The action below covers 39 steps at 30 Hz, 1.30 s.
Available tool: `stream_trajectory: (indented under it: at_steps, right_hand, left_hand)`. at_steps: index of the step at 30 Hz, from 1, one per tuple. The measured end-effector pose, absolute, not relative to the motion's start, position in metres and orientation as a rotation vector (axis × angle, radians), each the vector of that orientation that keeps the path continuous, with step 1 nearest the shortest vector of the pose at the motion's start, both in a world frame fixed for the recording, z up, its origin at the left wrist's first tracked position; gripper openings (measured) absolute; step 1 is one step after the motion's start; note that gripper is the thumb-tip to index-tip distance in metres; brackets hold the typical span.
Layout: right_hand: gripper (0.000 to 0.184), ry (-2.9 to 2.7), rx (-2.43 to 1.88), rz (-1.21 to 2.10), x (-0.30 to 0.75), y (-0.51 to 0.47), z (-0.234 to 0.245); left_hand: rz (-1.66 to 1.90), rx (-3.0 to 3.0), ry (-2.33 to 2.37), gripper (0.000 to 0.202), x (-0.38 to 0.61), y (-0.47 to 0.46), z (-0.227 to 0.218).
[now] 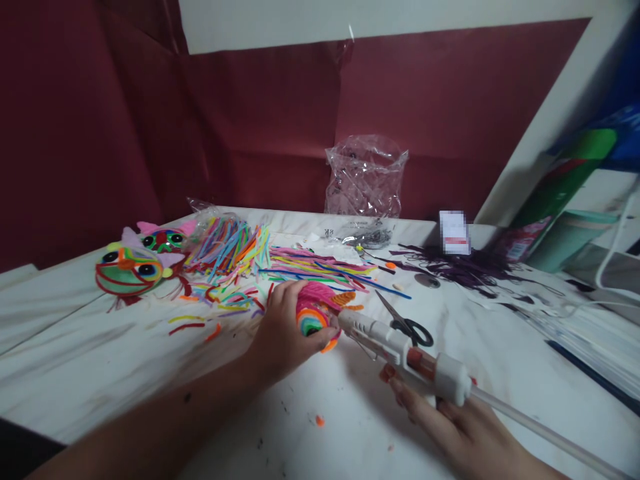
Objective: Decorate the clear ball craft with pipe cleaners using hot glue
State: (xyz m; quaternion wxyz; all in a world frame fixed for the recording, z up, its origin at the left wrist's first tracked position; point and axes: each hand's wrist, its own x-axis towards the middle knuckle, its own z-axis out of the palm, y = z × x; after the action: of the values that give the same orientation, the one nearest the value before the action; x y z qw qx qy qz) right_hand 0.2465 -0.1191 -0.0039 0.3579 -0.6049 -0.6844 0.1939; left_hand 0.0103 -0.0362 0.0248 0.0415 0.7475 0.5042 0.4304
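My left hand (287, 327) is closed around a pink craft figure (317, 300) made of pipe cleaners, which has a round orange, white and blue eye on its near side. Orange pieces stick out from the figure's right end. In my right hand (440, 420) is a white glue gun (390, 343), with a long clear glue stick (540, 427) running out of its back. The glue gun's nozzle points left, close to the figure; whether they touch I cannot tell. Black-handled scissors (407, 323) lie just behind the glue gun.
Bundled pipe cleaners (225, 247) and loose pipe cleaners (320, 267) spread across the marble-patterned table. Two finished-looking colourful faces (133, 270) stand at left. A clear plastic bag (367, 180) is at the back. Dark purple strips (450, 263) and a green cup (567, 240) lie to the right.
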Motion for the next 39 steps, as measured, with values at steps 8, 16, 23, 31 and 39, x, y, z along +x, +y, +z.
stream_trajectory:
  at_steps: [8,16,23,31,39]
  right_hand:
    - [0.047,-1.872,-1.593,0.438,0.252,-0.117,-0.004]
    - [0.045,-1.835,-1.543,0.434,0.245,-0.119,0.004]
    - [0.049,-1.853,-1.597,0.440,0.249,-0.118,-0.001]
    - [0.065,-1.721,-1.642,0.436,0.230,-0.127,0.004]
    - [0.046,-1.696,-1.554,0.415,0.236,-0.124,0.004]
  left_hand:
    - [1.303,2.276,1.543,0.071,0.011,-0.036,0.025]
    - [1.315,2.263,1.512,0.069,0.012,-0.036,0.025]
    - [1.324,2.209,1.546,0.066,0.010,-0.035,0.025]
    - [1.304,2.257,1.534,0.068,0.010,-0.036,0.024]
    - [1.305,2.252,1.537,0.068,0.009,-0.037,0.024]
